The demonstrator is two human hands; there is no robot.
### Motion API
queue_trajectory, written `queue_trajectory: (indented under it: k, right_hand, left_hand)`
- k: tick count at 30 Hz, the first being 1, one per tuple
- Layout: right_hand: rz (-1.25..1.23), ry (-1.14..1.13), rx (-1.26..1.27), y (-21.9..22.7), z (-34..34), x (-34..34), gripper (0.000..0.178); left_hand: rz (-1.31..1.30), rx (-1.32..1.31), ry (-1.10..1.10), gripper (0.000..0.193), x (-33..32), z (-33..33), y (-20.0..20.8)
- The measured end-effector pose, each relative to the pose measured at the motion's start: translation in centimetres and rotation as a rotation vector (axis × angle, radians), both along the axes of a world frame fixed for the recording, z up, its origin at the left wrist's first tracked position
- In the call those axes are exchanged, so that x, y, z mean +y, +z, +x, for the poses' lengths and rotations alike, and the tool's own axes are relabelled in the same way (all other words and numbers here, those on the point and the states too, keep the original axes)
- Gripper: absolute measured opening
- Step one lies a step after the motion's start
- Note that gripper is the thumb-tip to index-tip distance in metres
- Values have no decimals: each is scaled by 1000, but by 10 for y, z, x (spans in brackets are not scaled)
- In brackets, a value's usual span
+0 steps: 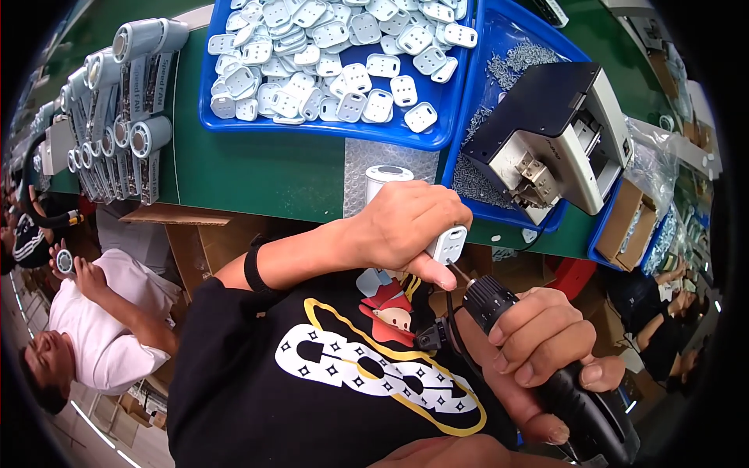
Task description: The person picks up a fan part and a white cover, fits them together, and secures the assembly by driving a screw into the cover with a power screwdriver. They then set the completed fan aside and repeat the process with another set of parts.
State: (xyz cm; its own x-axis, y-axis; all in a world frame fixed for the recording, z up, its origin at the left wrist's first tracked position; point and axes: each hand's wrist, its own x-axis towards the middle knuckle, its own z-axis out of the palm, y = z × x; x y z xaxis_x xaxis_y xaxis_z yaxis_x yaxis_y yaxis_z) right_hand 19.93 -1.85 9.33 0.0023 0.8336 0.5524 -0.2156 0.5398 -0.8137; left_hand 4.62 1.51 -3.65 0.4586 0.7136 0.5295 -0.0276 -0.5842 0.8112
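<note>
My left hand (409, 226) is wrapped round a pale grey handheld fan. Its round head (388, 173) shows beyond the knuckles, and its handle end with a small holed cap (448, 245) sticks out by the thumb. Most of the handle is hidden under my fingers. A black electric screwdriver (490, 303) is gripped in my right hand (546, 339), tilted so the bit points up toward the cap. The bit's tip lies close to the cap's lower edge; whether it touches a screw I cannot tell.
A blue tray (328, 132) heaped with pale holed caps (378, 105) stands on the green table (257, 168). Right of it, a blue bin holds loose screws (519, 62) and a black-and-silver screw feeder (538, 117). Several fans (148, 136) stand at left, near a co-worker (117, 320).
</note>
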Motion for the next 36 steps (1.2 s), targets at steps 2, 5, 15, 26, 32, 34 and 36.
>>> queue_trajectory:
  k: [2,5,15,26,32,34,36]
  right_hand:
    - [12,-20,-7,1,-3,-3,58]
    - [9,-124,68,0,-10,-9,56]
    - [21,-183,301,6,-22,1,57]
    - [-369,-262,-1083,-69,-71,89,61]
    - [-299,-149,-1325,-106,-78,103,62]
    - [-311,-140,-1378,-102,-78,100,60]
    - [-308,-121,-1396,-102,-77,99,60]
  left_hand:
    - [0,2,1,64,2,0,3]
    - [-41,40,-12,66,-3,-1,5]
    - [132,219,24,64,26,-35,49]
    - [809,1283,324,29,343,-161,-3]
    - [427,989,566,43,241,-175,61]
    - [71,983,465,42,165,-199,116]
    - [-285,996,614,46,88,-216,144]
